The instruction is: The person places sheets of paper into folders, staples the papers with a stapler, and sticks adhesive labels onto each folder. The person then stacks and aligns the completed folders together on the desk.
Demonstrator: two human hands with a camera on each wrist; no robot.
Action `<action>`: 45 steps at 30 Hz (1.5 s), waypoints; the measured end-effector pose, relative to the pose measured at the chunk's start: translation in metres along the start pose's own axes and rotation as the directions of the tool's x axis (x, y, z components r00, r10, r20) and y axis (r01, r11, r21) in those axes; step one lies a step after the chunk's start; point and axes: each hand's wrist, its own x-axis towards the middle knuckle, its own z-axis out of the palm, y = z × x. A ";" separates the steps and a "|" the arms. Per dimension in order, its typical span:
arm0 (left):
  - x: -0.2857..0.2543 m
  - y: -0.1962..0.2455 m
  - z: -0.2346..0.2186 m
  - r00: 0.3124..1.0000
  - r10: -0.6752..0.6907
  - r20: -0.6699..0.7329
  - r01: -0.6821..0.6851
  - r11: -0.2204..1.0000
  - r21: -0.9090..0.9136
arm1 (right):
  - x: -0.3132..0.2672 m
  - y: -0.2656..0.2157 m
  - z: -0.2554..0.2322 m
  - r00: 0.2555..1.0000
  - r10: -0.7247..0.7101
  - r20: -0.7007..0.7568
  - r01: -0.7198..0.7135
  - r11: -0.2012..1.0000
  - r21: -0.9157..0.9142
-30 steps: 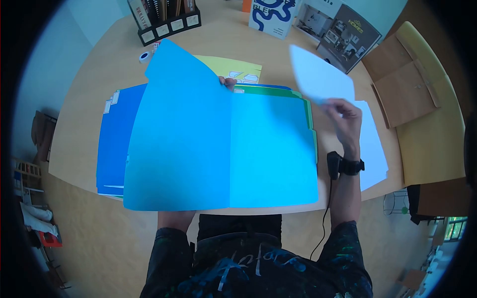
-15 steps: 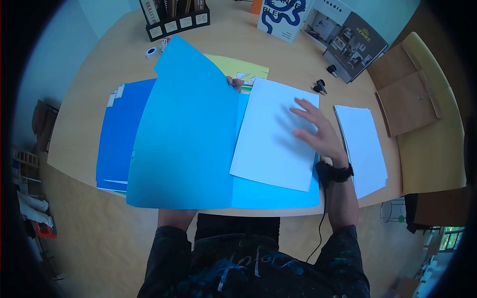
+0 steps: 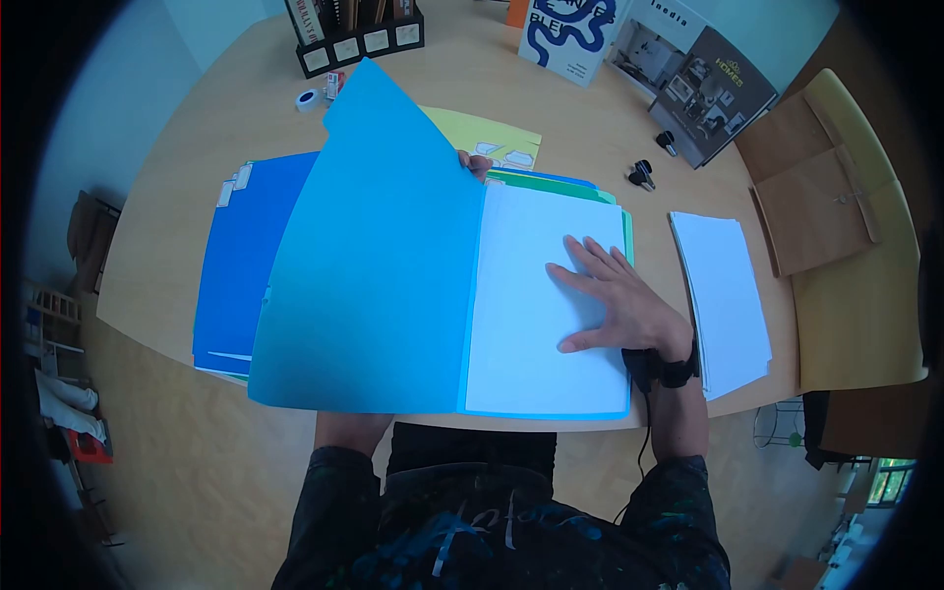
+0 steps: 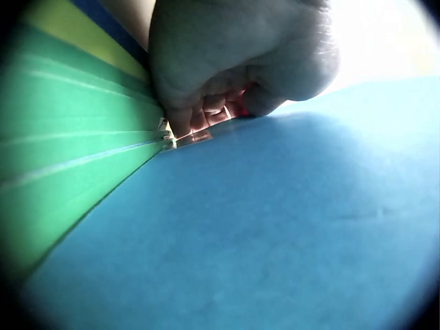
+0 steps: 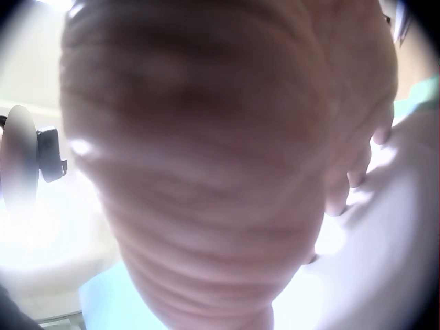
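Note:
A light blue file folder point(image 3: 383, 275) lies spread in front of me, its left cover raised and leaning. My left hand point(image 3: 475, 164), mostly hidden behind that cover, grips its top edge near the fold; in the left wrist view, curled fingers point(image 4: 199, 117) show at the folder's edge beside green folders point(image 4: 75, 137). On the folder's right half lies a white sheet of paper point(image 3: 526, 295), its edges nearly in line with the folder's. My right hand point(image 3: 624, 305) rests on the sheet with fingers spread. Its palm fills most of the right wrist view.
A stack of white paper point(image 3: 723, 295) is to the right, dark blue folders point(image 3: 246, 256) to the left. Behind are a yellow-green folder point(image 3: 492, 130), a tape roll point(image 3: 308, 99), small black objects point(image 3: 641, 175), a black file holder point(image 3: 362, 45) and standing books point(image 3: 716, 93).
My right hand brought the white sheet leftward from beside the paper stack, let it drop onto the folder and now presses it, straightened. The left hand keeps its hold on the cover.

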 end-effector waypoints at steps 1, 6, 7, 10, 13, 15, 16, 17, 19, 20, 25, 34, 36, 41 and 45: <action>0.000 0.000 0.000 1.000 0.002 -0.005 -0.002 1.000 0.005 | -0.001 -0.002 0.001 1.000 0.003 -0.006 -0.003 1.000 -0.003; 0.000 -0.001 0.000 1.000 0.002 -0.026 -0.001 0.999 0.034 | -0.002 -0.008 0.003 0.999 0.011 -0.031 -0.011 1.000 -0.011; 0.000 -0.002 0.000 1.000 0.001 -0.029 0.000 0.999 0.039 | -0.002 -0.009 0.003 1.000 0.014 -0.028 -0.014 1.000 -0.013; 0.002 -0.003 0.002 0.999 0.004 -0.037 -0.002 0.999 0.052 | -0.003 -0.011 -0.005 0.999 0.011 -0.044 -0.011 1.000 0.000; 0.003 -0.003 0.003 0.999 0.002 -0.044 0.001 0.998 0.066 | -0.008 -0.009 -0.023 0.980 0.016 -0.197 0.013 0.989 0.145; 0.003 -0.004 0.004 0.999 -0.006 -0.042 0.009 0.997 0.073 | -0.015 0.004 -0.038 0.942 0.051 -0.330 0.041 0.963 0.266; 0.004 -0.005 0.005 0.999 -0.010 -0.041 0.013 0.997 0.077 | -0.016 0.015 -0.047 0.935 0.177 -0.306 -0.004 0.872 0.489; 0.005 -0.005 0.006 0.999 -0.011 -0.040 0.014 0.997 0.081 | -0.015 0.027 -0.057 0.922 0.289 -0.257 -0.039 0.730 0.682; 0.006 -0.006 0.008 0.999 -0.015 -0.040 0.018 0.996 0.088 | -0.004 0.051 -0.074 0.886 0.381 -0.263 -0.087 0.695 0.714; 0.007 -0.007 0.009 0.999 -0.016 -0.039 0.019 0.996 0.091 | 0.006 0.070 -0.078 0.852 0.413 -0.323 -0.138 0.771 0.622; 0.011 -0.006 0.018 0.999 -0.011 -0.037 0.015 0.993 0.114 | 0.068 0.141 -0.057 0.691 0.490 -0.532 -0.491 0.858 0.152; 0.013 0.001 0.014 0.995 0.032 -0.093 -0.017 0.987 0.161 | 0.091 0.141 -0.050 0.597 0.584 -0.550 -0.578 0.789 0.209; 0.015 -0.001 0.016 0.994 0.038 -0.100 -0.021 0.986 0.163 | 0.093 0.116 -0.057 0.592 0.526 -0.611 -0.529 0.825 0.198; 0.014 -0.011 0.021 0.993 0.030 -0.118 -0.008 0.983 0.182 | 0.116 0.032 -0.063 0.902 0.244 -0.357 -0.133 0.942 0.309; 0.016 -0.010 0.024 0.992 0.034 -0.121 -0.007 0.976 0.219 | 0.145 0.003 -0.051 0.918 0.118 -0.380 -0.034 0.975 0.220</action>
